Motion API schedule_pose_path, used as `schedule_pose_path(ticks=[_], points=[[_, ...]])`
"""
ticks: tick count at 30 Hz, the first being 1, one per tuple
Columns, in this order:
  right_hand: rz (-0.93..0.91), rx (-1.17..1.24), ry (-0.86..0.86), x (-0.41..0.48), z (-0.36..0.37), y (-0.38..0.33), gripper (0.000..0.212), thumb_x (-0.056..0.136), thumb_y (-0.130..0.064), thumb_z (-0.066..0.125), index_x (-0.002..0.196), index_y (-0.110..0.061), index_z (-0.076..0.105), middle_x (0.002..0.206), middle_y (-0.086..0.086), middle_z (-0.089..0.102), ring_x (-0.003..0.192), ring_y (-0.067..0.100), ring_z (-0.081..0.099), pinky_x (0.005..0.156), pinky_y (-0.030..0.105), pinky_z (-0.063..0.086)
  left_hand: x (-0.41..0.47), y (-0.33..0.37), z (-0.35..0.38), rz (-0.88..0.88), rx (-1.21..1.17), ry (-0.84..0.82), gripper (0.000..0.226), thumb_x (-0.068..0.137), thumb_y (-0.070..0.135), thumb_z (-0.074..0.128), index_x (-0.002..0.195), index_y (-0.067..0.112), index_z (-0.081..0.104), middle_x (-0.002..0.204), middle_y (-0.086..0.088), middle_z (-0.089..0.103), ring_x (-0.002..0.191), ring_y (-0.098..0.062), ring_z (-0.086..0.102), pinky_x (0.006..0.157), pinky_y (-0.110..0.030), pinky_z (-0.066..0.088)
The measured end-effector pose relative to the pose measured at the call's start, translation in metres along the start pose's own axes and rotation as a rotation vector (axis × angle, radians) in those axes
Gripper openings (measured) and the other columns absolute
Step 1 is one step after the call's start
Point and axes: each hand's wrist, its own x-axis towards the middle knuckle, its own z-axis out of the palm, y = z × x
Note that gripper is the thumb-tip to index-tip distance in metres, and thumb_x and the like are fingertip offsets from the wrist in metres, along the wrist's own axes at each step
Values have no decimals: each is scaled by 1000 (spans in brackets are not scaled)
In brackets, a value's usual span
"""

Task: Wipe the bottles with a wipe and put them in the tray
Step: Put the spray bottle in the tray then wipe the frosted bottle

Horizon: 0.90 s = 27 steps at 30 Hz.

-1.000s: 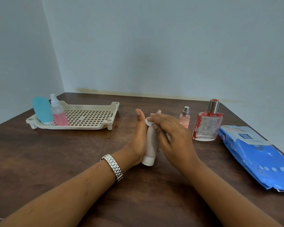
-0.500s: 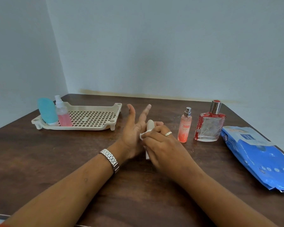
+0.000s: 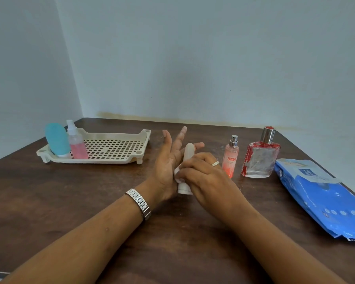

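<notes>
Tray [image 3: 145,138]: far left, partly filled.
Left grip [image 3: 168,160]: fingers straight; white bottle [image 3: 188,153] only propped against the palm, so a slip is risked.
Right grip [image 3: 205,177]: curled round wipe [image 3: 177,173] and bottle, mid-worktop.
Slim spray [image 3: 231,158]: just beside the right grip; may be toppled.

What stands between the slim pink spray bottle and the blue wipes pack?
In the head view, the square clear-glass perfume bottle with red trim stands between the slim pink spray bottle and the blue wipes pack.
</notes>
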Motion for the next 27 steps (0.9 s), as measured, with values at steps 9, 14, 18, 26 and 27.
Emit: schedule_pose_path(ticks=[9,14,18,26,27], points=[[438,228,290,7,-1,12,16,91,-16,51,100,-13,63,99,-4,59,92,5,51,76,5,36,1,-19,7,73,398,-3,127,44,72,80,145,56,5,100,6,71,89,-20,64,71,-36,52],[582,334,212,5,0,17,22,96,-13,47,112,-18,62,104,-5,53,90,-10,46,74,-3,33,2,-17,3,77,500,-11,116,72,45,77,142,58,-14,83,7,70,73,-6,60,71,-31,49],[681,448,210,4,1,20,25,96,-12,46,114,-16,63,103,0,61,89,-7,51,71,0,38,1,-17,6,106,443,-25,101,78,32,65,142,59,-8,90,-3,68,80,-12,61,76,-33,54],[732,650,206,3,3,10,15,95,-15,50,104,-26,57,89,-13,61,72,-12,55,58,3,41,1,-13,3,123,249,161,56,96,32,48,142,55,27,109,-5,63,71,-14,66,57,-33,56],[731,674,228,3,4,10,18,94,-14,53,105,-26,59,93,-16,61,77,-13,56,63,3,43,1,-13,2,135,241,171,54,96,32,48,142,53,29,111,-8,64,75,-15,67,58,-33,56]])
